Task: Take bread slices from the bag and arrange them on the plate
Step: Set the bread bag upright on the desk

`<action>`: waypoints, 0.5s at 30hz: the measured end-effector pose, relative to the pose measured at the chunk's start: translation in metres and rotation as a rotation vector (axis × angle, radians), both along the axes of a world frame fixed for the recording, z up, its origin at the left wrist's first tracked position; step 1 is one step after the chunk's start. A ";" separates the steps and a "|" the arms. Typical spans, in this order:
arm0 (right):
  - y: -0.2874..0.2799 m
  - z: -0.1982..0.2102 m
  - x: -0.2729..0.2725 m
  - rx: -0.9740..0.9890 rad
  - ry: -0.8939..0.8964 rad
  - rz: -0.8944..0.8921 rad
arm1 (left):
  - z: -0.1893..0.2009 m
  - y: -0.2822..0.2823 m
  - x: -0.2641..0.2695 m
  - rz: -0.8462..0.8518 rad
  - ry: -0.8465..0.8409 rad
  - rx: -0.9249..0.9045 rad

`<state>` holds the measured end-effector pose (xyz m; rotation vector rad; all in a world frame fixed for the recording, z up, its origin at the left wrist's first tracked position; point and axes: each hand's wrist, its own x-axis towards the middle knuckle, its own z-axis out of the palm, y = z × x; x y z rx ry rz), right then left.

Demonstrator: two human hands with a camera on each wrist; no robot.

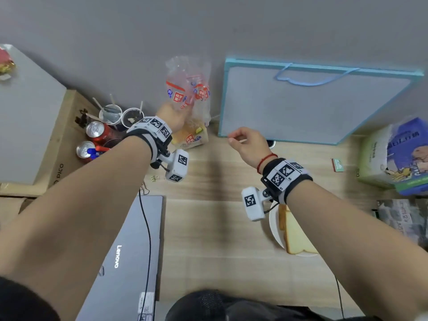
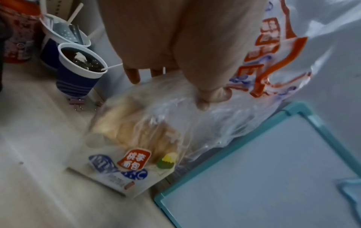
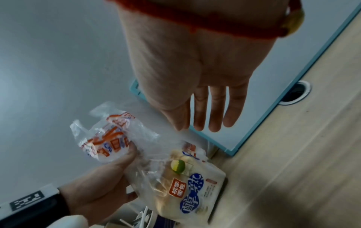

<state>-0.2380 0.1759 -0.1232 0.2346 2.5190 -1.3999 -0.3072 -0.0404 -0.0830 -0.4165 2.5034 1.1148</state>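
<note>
The clear printed bread bag (image 1: 188,89) stands at the back of the wooden desk, with the loaf in its lower part (image 1: 192,137). My left hand (image 1: 173,117) grips the bag's crumpled plastic above the loaf; the left wrist view shows the thumb (image 2: 212,95) pinching the film over the bread (image 2: 134,131). To the bag's right my right hand (image 1: 244,141) hovers, holding nothing, fingers relaxed (image 3: 213,111) and apart from the bag (image 3: 191,182). A white plate (image 1: 274,228) near my right forearm carries bread slices (image 1: 296,235), partly hidden by the arm.
A teal-edged gift bag (image 1: 312,103) leans on the wall right of the bread bag. Paper cups (image 1: 133,117) and soda cans (image 1: 95,130) crowd the left. A closed laptop (image 1: 129,251) lies front left, a tissue pack (image 1: 393,158) at right.
</note>
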 end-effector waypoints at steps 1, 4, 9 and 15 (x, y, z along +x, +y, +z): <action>0.006 -0.004 0.000 0.002 -0.017 -0.019 | -0.006 -0.003 -0.008 0.020 -0.008 -0.032; 0.021 -0.013 0.003 -0.012 -0.062 -0.047 | -0.028 -0.008 -0.024 0.092 -0.007 -0.149; 0.043 -0.018 0.012 0.000 -0.113 -0.064 | -0.015 0.010 -0.005 0.439 -0.028 -0.256; 0.094 -0.020 0.033 0.154 -0.215 -0.074 | -0.027 0.049 0.062 0.362 -0.444 -0.050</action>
